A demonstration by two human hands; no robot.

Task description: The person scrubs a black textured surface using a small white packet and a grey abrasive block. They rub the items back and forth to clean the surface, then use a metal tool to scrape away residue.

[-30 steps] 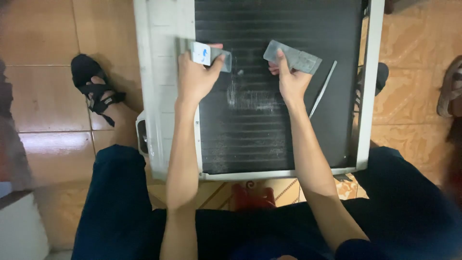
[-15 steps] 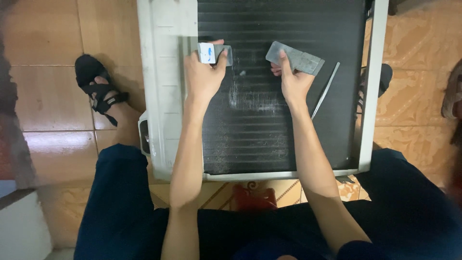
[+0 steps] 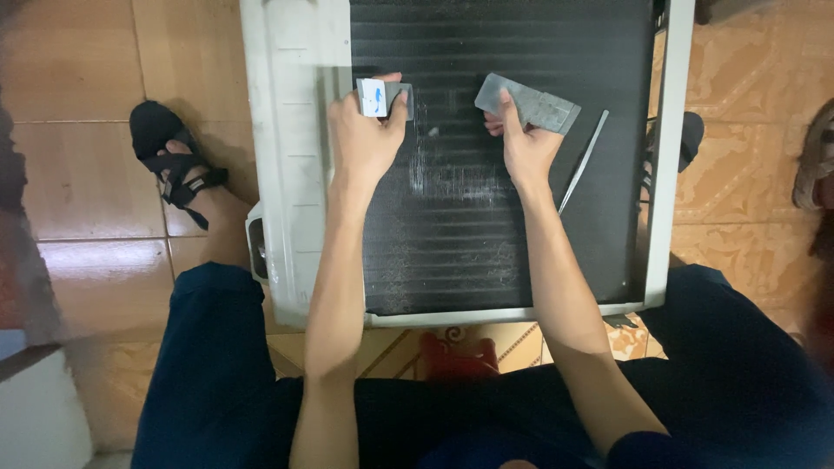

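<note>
Knees in dark trousers (image 3: 208, 347) nearest. Coil panel (image 3: 504, 252) laid flat on floor. L hand (image 3: 365, 139) closed on small grey pad (image 3: 385, 98); R hand (image 3: 526, 148) closed on longer pad (image 3: 530, 104). Tweezers (image 3: 584, 161) left beside R hand.

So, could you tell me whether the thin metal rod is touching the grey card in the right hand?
Apart. The head view shows dark fins between the thin metal rod and the grey card held by the right hand.

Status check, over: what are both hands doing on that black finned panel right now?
Left hand grips small grey card. Right hand grips longer grey strip. Both over the black finned panel. Thin metal rod lies loose beside right hand.
</note>
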